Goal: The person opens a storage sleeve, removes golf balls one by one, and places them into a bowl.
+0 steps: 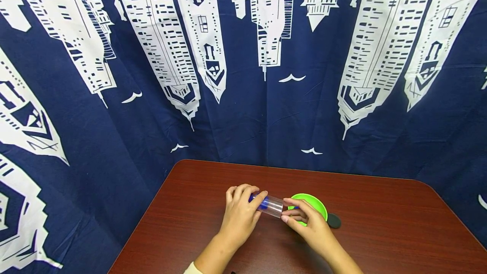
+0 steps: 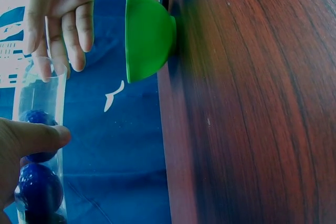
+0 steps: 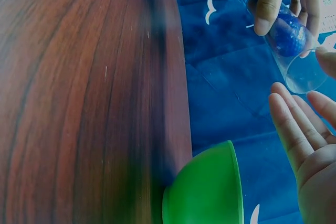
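My left hand (image 1: 241, 211) grips a clear tube (image 1: 275, 207) around its left part, holding it tilted above the table. Inside, at least two glossy blue balls (image 2: 39, 187) sit one behind the other, partly covered by the thumb in the left wrist view. At the tube's open end is my right hand (image 1: 310, 220), fingers loosely extended and thumb spread apart. Its fingertips (image 3: 278, 88) lie close to the rim; whether they touch it I cannot tell. Beneath the right hand stands a green bowl (image 1: 322, 207), with a bit of blue showing inside between the fingers.
A dark, rounded flat piece (image 1: 334, 221) juts out at the bowl's right side. All this is on a reddish-brown wooden table (image 1: 198, 189). Behind and left of it hangs a navy cloth (image 1: 243, 126) printed with white upside-down buildings and birds.
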A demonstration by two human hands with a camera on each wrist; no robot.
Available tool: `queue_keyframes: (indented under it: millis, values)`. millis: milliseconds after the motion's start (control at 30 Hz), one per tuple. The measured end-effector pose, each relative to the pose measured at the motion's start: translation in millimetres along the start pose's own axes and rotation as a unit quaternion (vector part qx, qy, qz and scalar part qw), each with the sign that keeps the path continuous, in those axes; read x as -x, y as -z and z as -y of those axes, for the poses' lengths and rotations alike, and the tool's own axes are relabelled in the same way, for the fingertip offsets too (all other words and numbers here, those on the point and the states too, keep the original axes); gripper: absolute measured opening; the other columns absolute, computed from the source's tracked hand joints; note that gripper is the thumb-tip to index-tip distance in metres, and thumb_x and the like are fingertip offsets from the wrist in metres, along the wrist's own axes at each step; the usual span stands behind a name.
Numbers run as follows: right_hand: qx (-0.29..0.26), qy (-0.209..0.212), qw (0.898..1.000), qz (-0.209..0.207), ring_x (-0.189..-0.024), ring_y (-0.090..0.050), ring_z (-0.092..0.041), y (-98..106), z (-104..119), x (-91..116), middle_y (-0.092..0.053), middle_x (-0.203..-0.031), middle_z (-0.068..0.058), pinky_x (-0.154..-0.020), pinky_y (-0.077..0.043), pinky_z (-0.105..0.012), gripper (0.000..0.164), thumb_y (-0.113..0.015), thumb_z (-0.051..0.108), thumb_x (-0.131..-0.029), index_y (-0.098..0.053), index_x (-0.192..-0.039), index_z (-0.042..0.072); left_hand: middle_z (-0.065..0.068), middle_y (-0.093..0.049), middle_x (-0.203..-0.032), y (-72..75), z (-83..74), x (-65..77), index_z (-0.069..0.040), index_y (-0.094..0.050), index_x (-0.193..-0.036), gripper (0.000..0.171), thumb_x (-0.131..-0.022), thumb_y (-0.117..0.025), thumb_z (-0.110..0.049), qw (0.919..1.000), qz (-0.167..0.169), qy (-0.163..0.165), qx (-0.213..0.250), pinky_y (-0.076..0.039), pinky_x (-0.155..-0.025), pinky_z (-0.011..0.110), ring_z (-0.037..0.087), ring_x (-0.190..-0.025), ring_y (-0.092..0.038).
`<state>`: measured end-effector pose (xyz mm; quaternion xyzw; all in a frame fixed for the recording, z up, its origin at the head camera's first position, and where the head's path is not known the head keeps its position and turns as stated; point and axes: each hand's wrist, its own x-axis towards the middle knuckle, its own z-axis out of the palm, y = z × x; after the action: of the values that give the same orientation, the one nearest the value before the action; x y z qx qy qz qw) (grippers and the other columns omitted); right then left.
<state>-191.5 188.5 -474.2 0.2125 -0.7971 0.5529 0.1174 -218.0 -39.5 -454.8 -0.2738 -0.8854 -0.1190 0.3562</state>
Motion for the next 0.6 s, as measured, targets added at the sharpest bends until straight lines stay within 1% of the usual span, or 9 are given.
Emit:
queue_keyframes:
  millis: [167, 400, 600]
  values:
    - [-0.011, 0.002, 1.0, -0.004, -0.101, -0.072, -0.007, -1.4, 0.1, -0.1, -0.065, -0.123, -0.015, -0.084, -0.059, -0.022, 0.041, -0.074, 0.011, -0.092, -0.061, -0.131, 0.007, -0.004, -0.064, -0.123, -0.1, -0.2, 0.0, -0.031, -0.069, -0.125, 0.058, -0.072, -0.092, -0.023, 1.0, -0.004, -0.002, -0.001, -0.038, -0.103, 0.048, 0.019, -0.119, -0.054]
    - [-0.02, -0.003, 1.0, -0.004, -0.101, -0.071, -0.004, -1.0, 0.1, 0.8, -0.066, -0.123, -0.016, -0.084, -0.059, -0.022, 0.041, -0.073, 0.01, -0.093, -0.06, -0.131, 0.007, -0.005, -0.064, -0.121, -1.2, -0.2, -0.2, -0.031, -0.069, -0.125, 0.051, -0.078, -0.088, -0.025, 0.9999, -0.014, -0.009, -0.002, -0.038, -0.101, 0.047, 0.019, -0.118, -0.054]
    - [-0.017, -0.006, 1.0, -0.015, -0.098, -0.071, -0.004, -1.7, 3.7, 0.7, -0.066, -0.122, -0.018, -0.082, -0.059, -0.019, 0.04, -0.074, 0.01, -0.092, -0.062, -0.129, 0.005, -0.004, -0.064, -0.121, -1.9, -0.6, 0.1, -0.03, -0.069, -0.124, 0.057, -0.073, -0.091, -0.022, 0.9998, -0.017, -0.009, 0.004, -0.037, -0.102, 0.048, 0.019, -0.118, -0.054]
